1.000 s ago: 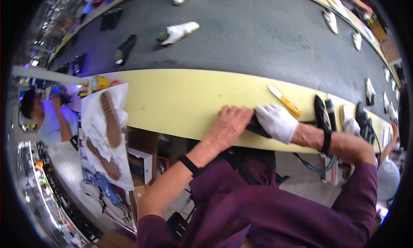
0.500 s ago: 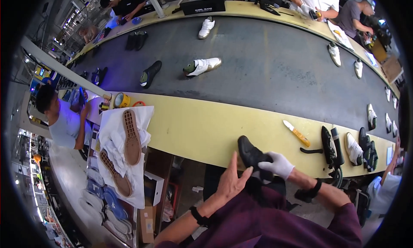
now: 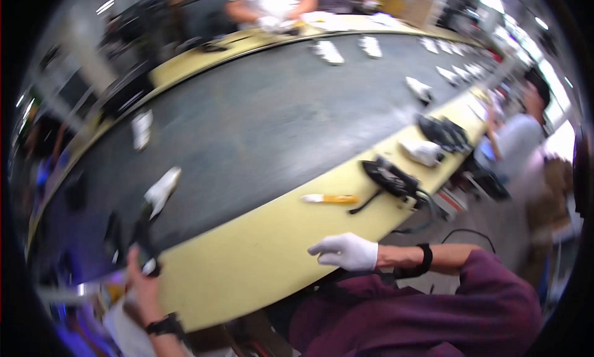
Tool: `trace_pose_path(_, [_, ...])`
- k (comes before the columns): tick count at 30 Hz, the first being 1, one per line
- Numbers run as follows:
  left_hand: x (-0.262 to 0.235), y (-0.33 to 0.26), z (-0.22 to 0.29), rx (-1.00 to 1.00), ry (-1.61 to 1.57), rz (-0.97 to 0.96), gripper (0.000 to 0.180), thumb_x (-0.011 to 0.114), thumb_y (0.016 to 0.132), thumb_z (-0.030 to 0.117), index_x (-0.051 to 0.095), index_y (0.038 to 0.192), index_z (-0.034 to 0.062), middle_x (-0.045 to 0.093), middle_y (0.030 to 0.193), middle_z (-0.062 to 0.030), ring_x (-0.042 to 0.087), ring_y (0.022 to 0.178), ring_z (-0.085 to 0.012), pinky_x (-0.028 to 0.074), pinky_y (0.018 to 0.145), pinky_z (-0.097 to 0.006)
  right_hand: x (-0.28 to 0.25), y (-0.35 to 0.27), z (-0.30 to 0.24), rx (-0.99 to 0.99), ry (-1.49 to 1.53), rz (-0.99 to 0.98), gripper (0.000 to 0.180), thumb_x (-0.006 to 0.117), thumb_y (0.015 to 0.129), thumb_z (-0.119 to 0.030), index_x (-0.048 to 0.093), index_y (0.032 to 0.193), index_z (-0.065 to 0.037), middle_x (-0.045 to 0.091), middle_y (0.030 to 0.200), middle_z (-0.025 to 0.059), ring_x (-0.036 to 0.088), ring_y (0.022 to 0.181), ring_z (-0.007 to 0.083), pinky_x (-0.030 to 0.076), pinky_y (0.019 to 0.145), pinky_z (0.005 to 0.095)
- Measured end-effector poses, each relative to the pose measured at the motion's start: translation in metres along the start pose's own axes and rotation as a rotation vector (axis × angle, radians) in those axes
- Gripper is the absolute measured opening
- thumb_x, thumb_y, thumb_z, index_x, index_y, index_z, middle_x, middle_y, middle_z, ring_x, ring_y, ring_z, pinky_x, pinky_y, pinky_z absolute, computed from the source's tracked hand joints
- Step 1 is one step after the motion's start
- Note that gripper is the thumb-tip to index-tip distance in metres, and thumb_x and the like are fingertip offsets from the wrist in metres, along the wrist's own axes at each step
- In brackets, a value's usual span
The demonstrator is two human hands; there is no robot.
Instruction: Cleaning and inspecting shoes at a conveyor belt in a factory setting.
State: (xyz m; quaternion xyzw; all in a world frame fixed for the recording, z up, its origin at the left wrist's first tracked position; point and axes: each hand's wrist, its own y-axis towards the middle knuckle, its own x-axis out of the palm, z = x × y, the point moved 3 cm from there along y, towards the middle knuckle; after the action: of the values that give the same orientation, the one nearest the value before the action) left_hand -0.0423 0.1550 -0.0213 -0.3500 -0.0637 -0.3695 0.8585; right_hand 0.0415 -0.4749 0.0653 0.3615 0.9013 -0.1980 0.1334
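My left hand (image 3: 144, 287), bare and smeared by motion, reaches out at the lower left. It grips a black shoe (image 3: 143, 245) over the near edge of the dark belt; the blur hides how the fingers lie. My right hand (image 3: 348, 252), in a white glove, hovers at the front edge of the yellow worktop (image 3: 247, 258). Its fingers are loosely bent and apart, with nothing in them. Beyond it lies a yellow-handled knife (image 3: 334, 198) with a pale blade. A white shoe (image 3: 163, 191) rests on the belt just past my left hand.
The dark belt (image 3: 266, 128) carries white shoes (image 3: 328, 52) along its far side. A black hand tool (image 3: 393, 180) with a cord, a white shoe (image 3: 422, 151) and black shoes (image 3: 444, 133) stand on the worktop at right. Co-workers sit across (image 3: 272, 4) and at right (image 3: 516, 137).
The view has swung right. My left hand has carried the black shoe from in front of my body to the belt at left. My right hand has let go of it.
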Motion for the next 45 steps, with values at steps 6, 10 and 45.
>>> trace_pose_path(6, [0.02, 0.113, 0.035, 0.198, 1.018, 0.415, 0.054, 0.066, 0.102, 0.026, 0.055, 0.149, 0.0015, 0.049, 0.158, -0.0143, 0.062, 0.128, -0.0299, 0.05, 0.109, -0.044, -0.171, -0.098, 0.036, 0.168, -0.241, 0.693, 0.026, 0.072, 0.098, -0.012, 0.074, 0.122, -0.003, 0.077, 0.114, 0.0157, 0.075, 0.105, 0.025, 0.057, 0.095, 0.0352])
trace_pose_path(10, [0.056, 0.085, -0.026, 0.2, 1.016, 0.264, 0.055, 0.065, 0.102, 0.023, 0.053, 0.151, 0.0019, 0.05, 0.157, -0.0176, 0.061, 0.13, -0.0316, 0.049, 0.11, -0.044, -0.297, -0.17, 0.148, 0.33, -0.693, 1.029, 0.034, 0.077, 0.089, -0.013, 0.072, 0.12, 0.0, 0.075, 0.113, 0.0196, 0.073, 0.107, 0.0343, 0.057, 0.098, 0.0392])
trace_pose_path(45, [0.167, -0.25, -0.28, 0.648, 1.302, -0.429, 0.063, 0.066, 0.105, 0.027, 0.045, 0.156, -0.003, 0.051, 0.154, -0.0292, 0.064, 0.125, -0.0378, 0.053, 0.106, -0.042, -0.447, -0.179, 0.194, 0.652, -0.747, 1.087, 0.066, 0.083, 0.069, -0.057, 0.079, 0.101, -0.001, 0.078, 0.097, 0.0239, 0.077, 0.091, 0.0363, 0.061, 0.082, 0.0435])
